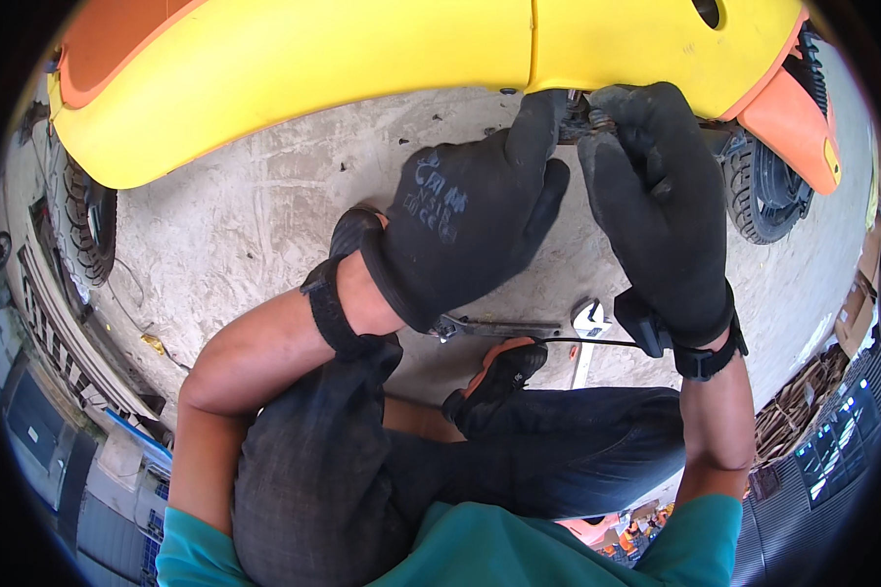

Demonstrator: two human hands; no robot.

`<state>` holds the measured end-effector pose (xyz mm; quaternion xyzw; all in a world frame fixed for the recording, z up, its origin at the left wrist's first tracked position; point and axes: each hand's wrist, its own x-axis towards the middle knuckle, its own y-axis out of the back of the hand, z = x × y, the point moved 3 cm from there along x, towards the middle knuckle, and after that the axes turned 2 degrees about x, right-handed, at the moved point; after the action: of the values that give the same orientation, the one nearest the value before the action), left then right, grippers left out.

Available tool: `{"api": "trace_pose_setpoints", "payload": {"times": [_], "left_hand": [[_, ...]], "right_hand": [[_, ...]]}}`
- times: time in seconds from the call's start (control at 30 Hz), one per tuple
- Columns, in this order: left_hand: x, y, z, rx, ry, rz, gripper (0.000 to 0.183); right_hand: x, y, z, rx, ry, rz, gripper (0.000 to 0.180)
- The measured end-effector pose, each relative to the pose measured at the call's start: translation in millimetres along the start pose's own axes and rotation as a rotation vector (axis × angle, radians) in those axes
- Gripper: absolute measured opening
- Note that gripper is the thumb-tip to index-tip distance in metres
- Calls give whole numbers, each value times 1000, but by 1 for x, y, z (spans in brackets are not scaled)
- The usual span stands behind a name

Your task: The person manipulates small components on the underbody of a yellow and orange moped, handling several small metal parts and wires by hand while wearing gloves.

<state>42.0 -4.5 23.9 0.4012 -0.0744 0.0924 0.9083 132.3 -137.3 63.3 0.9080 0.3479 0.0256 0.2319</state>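
Observation:
Both my hands wear black work gloves and meet at the lower edge of a yellow vehicle body panel [323,59]. My right hand [653,183] pinches a small ribbed metal piece [600,119], seemingly a threaded bolt, between thumb and forefinger. Beside it, dark metal parts [575,117] show under the panel. My left hand [470,198] reaches to these parts, its forefinger at the panel's edge and its thumb lower down. Whether it grips anything is hidden by the glove.
On the concrete floor [264,205] lie an adjustable wrench [591,317], a dark-handled tool [506,328] and several small dark fasteners [404,141]. Tyres stand at left [81,220] and right [750,194], the right one under an orange mudguard [793,132]. A thin cable [587,340] runs from my right wrist.

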Motion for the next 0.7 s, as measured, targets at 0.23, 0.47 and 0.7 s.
{"api": "trace_pose_setpoints", "payload": {"times": [0.23,0.47,0.7], "left_hand": [[3,6,-7,78,-46,23,48],[1,9,-8,-40,0,41,44],[1,9,-9,-140,47,52,42]], "right_hand": [[2,-2,0,-54,86,-69,21],[-16,-6,-2,-52,52,-31,18],[-18,-4,-6,288,-296,-2,15]]}}
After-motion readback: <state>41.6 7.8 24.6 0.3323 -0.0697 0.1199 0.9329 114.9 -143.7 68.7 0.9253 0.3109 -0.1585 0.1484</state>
